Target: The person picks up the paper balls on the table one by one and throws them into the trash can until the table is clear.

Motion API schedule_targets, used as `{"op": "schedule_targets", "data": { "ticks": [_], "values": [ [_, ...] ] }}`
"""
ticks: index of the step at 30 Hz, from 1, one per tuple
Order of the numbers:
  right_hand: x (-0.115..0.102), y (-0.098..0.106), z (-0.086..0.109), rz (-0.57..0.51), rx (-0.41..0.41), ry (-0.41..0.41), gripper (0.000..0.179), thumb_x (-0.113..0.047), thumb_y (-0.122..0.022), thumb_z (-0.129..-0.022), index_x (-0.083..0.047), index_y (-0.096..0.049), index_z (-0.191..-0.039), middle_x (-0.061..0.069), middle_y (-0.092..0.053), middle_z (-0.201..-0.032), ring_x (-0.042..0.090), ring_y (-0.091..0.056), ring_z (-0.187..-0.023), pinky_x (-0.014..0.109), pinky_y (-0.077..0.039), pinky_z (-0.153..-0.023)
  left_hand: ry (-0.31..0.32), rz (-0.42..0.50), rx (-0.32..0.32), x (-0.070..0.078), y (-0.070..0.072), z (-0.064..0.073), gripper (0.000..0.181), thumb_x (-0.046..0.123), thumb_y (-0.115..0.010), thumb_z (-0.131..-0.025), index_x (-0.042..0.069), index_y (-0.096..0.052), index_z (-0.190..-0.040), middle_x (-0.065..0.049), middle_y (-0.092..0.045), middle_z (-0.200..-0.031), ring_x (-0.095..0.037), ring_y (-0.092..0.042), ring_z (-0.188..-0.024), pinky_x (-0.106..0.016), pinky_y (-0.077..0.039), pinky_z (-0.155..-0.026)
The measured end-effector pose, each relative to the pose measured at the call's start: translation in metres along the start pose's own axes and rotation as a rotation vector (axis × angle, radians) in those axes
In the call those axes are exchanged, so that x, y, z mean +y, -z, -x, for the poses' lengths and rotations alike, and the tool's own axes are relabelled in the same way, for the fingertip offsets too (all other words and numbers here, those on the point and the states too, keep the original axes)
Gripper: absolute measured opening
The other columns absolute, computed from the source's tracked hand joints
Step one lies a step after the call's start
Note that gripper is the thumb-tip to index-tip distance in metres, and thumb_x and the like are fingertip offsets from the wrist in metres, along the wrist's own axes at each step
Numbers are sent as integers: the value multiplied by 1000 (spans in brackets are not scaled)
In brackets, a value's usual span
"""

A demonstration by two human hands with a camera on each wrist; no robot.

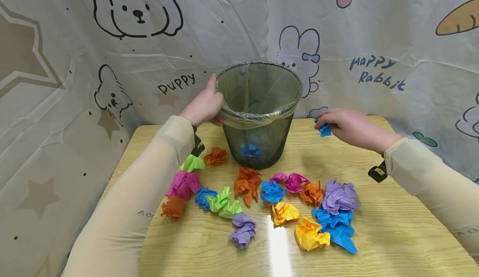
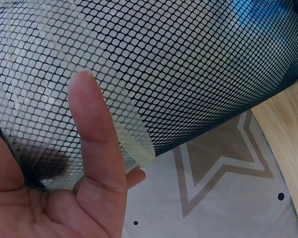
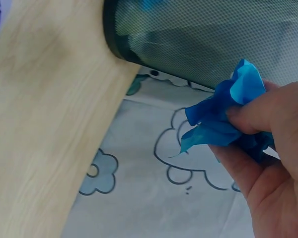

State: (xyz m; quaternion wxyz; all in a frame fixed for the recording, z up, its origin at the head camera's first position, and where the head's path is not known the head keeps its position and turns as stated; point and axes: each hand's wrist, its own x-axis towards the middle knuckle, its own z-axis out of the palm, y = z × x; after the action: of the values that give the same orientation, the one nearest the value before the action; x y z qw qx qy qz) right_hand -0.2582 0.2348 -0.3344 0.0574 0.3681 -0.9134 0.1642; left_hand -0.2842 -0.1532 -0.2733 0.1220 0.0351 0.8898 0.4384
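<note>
A black mesh wastebasket (image 1: 258,137) lined with a clear bag stands at the table's far side, a blue paper ball (image 1: 251,152) showing through its lower wall. My left hand (image 1: 205,104) grips its rim on the left. In the left wrist view one finger (image 2: 97,129) lies along the outer mesh, and a blurred digit shows through from inside. To the right of the wastebasket, my right hand (image 1: 353,129) pinches a crumpled blue paper (image 3: 228,111) between thumb and fingers, above the table and apart from the rim.
Crumpled papers lie on the wooden table (image 1: 209,256) before the wastebasket: orange (image 1: 248,184), green (image 1: 224,203), pink (image 1: 184,184), purple (image 1: 340,197), yellow (image 1: 311,234) and blue (image 1: 273,191) ones. A printed curtain (image 1: 224,27) hangs behind and at the left.
</note>
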Motion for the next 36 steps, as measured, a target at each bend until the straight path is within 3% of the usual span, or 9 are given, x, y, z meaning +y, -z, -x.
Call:
{"op": "schedule_targets", "data": {
  "ticks": [8, 12, 26, 36],
  "values": [
    [-5, 24, -3, -20, 110, -85, 30, 11, -56, -96, -7, -76, -111, 14, -63, -136, 36, -58, -125, 51, -53, -97, 6, 2, 1, 1, 0, 0, 71, 18, -21, -106, 29, 23, -161, -9, -2, -171, -33, -67, -72, -40, -62, -66],
    [-11, 36, -6, -19, 170, -102, 33, 12, -51, -97, -5, -75, -112, 13, -62, -138, 35, -60, -123, 47, -55, -90, 5, -2, 3, 0, 1, 0, 71, 18, -21, -107, 29, 23, -161, -8, -2, -171, -33, -67, -73, -40, -62, -66],
    [-29, 61, -25, 41, 221, -43, 33, 11, -51, -97, -5, -76, -111, 12, -64, -136, 35, -63, -118, 50, -56, -89, 13, 0, -6, 0, 1, 1, 71, 18, -21, -107, 29, 24, -160, -11, -3, -171, -33, -68, -74, -40, -62, -67],
    [-47, 74, -44, 45, 226, 8, 30, 9, -51, -99, -6, -75, -111, 9, -62, -140, 34, -58, -127, 48, -54, -93, 3, -6, 0, 0, 0, 1, 71, 18, -21, -106, 28, 23, -161, -10, -4, -171, -33, -68, -73, -40, -62, -67]
  ]
}}
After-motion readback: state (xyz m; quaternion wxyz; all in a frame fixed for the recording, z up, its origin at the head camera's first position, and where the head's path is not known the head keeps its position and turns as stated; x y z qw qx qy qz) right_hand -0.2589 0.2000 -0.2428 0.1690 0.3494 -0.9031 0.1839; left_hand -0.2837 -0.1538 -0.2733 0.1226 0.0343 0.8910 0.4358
